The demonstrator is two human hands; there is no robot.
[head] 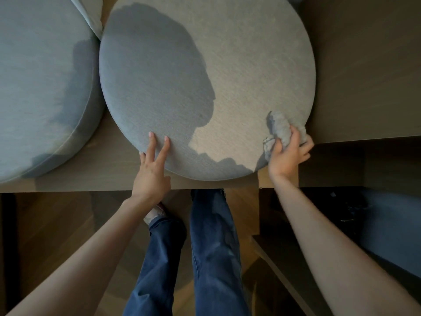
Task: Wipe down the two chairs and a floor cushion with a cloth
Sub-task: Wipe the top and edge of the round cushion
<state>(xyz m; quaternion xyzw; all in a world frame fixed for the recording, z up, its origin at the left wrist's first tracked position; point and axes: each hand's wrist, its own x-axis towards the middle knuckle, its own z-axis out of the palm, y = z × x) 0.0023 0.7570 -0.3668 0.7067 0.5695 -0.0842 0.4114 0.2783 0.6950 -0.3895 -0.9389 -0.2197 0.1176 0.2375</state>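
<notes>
The grip of the right hand (288,153) closes round the bunched cloth (281,126) at the round cushion (205,65)'s near right rim, seemingly to wipe it, while the left hand (152,172), grip open, presses straight fingers (152,144) on the near edge, probably to steady it.

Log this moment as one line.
phase: wiping | right hand: grips cloth on round cushion, right edge | left hand: straight fingers rest on its near edge
</notes>
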